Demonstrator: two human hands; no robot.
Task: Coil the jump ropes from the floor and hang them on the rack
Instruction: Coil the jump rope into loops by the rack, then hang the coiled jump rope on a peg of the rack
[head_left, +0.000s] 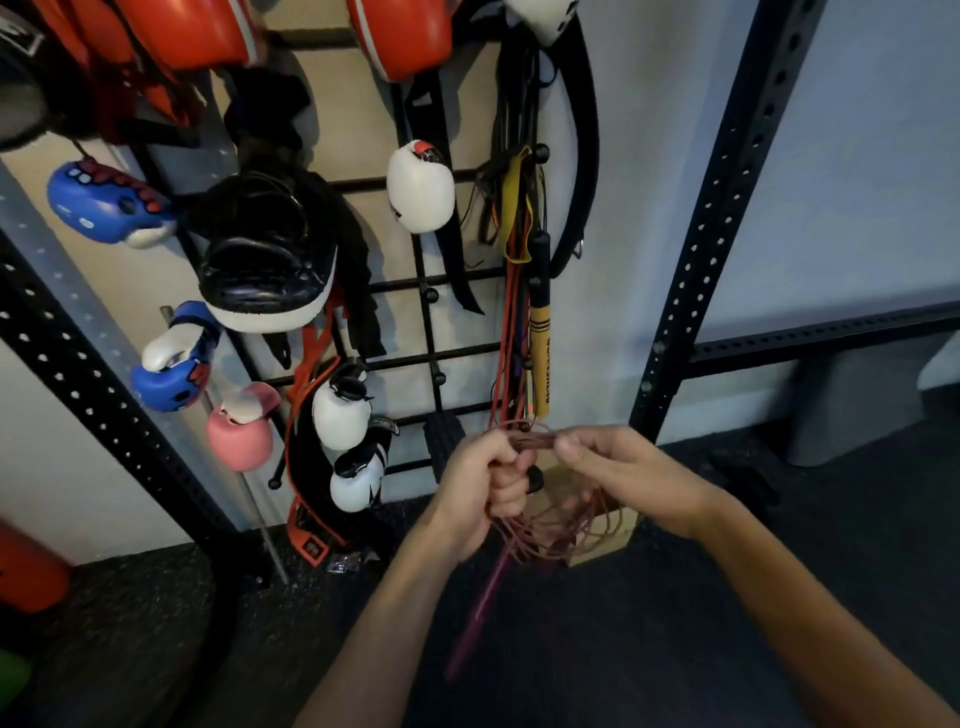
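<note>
Clutching a dark red jump rope (550, 530) in front of the wall, the person holds it with two bare hands. The left hand (488, 483) has its grip clenched round the gathered loops, fingers curled tight. The right hand (623, 467) pinches the top strands between thumb and fingertips, just beside the left. The one coil hangs below both hands, above the dark floor (675, 649). One reddish handle (478, 608) dangles straight down under the left wrist, and a black end (535, 478) shows between the hands. Just above the hands stands the black wire rack (431, 322), fixed to the wall. A bunch of hung ropes (511, 312) is on its right side, among them one yellow handle (540, 353); their number cannot be told. Also on the rack are three white boxing gloves (421, 187), two blue ones (104, 202), one pink one (241, 431) and one black focus mitt (265, 260). Two black perforated uprights (727, 208) flank the rack, one on each side. One pale wooden block (608, 538) sits on the floor behind the coil.
</note>
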